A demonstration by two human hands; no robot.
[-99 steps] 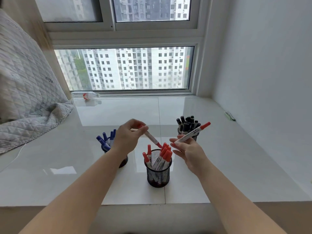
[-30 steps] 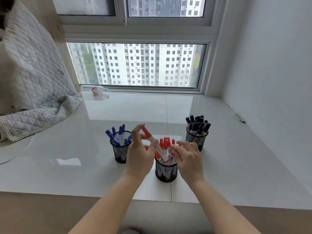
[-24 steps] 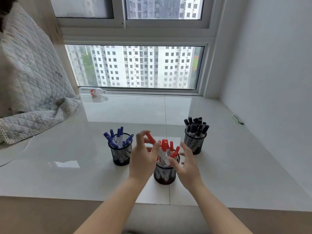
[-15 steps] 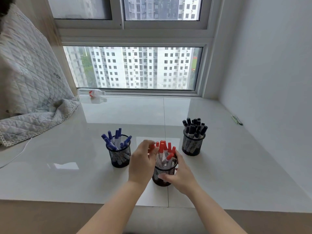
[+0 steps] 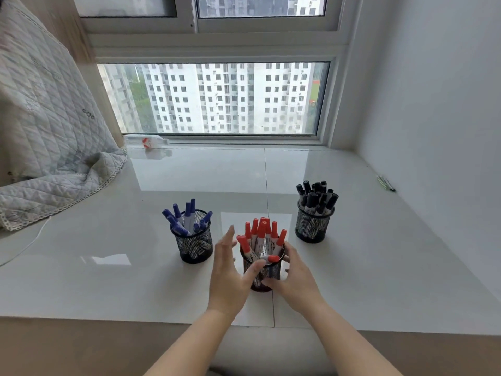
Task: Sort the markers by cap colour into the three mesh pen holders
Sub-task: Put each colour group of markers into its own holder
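Observation:
Three black mesh pen holders stand on the white sill. The left holder (image 5: 195, 246) has blue-capped markers (image 5: 187, 216), the right holder (image 5: 311, 226) has black-capped markers (image 5: 315, 196). The middle holder (image 5: 269, 272), nearest me, is filled with red-capped markers (image 5: 259, 234). My right hand (image 5: 295, 275) wraps around that holder's right side and lower front. My left hand (image 5: 230, 272) hovers at its left side with fingers spread, holding nothing, its thumb lying against the front mesh.
A quilted grey blanket (image 5: 48, 137) covers the left end of the sill, with a white cable (image 5: 27, 244) beside it. A plastic bottle (image 5: 147, 141) lies by the window. Small pens (image 5: 386, 183) lie along the right wall. The sill's front edge (image 5: 108, 318) runs just below my wrists.
Both hands held a red-capped marker; both markers now stand in the middle holder. My left hand has let go and spread. My right hand has dropped onto the holder's side.

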